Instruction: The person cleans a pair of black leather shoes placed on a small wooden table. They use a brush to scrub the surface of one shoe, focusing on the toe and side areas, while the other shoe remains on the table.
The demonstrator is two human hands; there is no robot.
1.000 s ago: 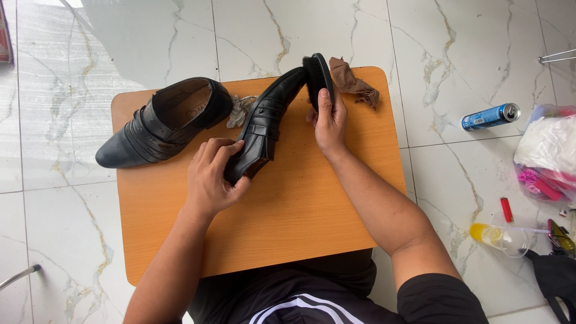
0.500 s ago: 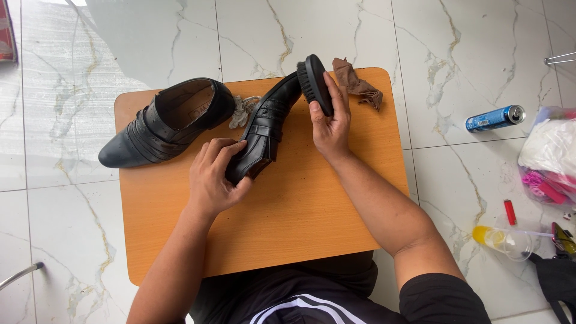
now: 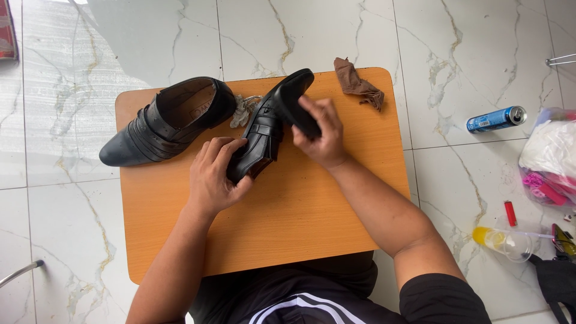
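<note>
Both hands are busy over a small orange wooden table [image 3: 288, 216] sitting on a white marbled tile floor [image 3: 120, 48]. Left hand [image 3: 211, 179] is curled around the toe end of a black leather shoe [image 3: 259, 141], fingers wrapped over the upper and thumb underneath, so it's got a firm hold and the shoe sits tilted, heel end pointing away toward the far edge of the table. Right hand [image 3: 323, 133] is closed around a black shoe brush [image 3: 295, 101], which is pressed against the heel end of that same shoe; can't really make out the bristles from this angle. The other shoe of the pair [image 3: 165, 120] lies on the table's far left corner, opening up, toe hanging a bit past the left edge, not touched by either hand. Between the two shoes there's a crumpled greyish rag [image 3: 243, 109], just beside the held shoe. A brown cloth [image 3: 358, 85] is bunched up near the far right corner, well apart from the hands. Off the table on the floor to the right: a blue can [image 3: 497, 119] lying on its side, a plastic bag [image 3: 551, 159] with white and pink stuff in it, a small red lighter [image 3: 510, 213], and a clear bottle with a yellow cap [image 3: 503, 241].
</note>
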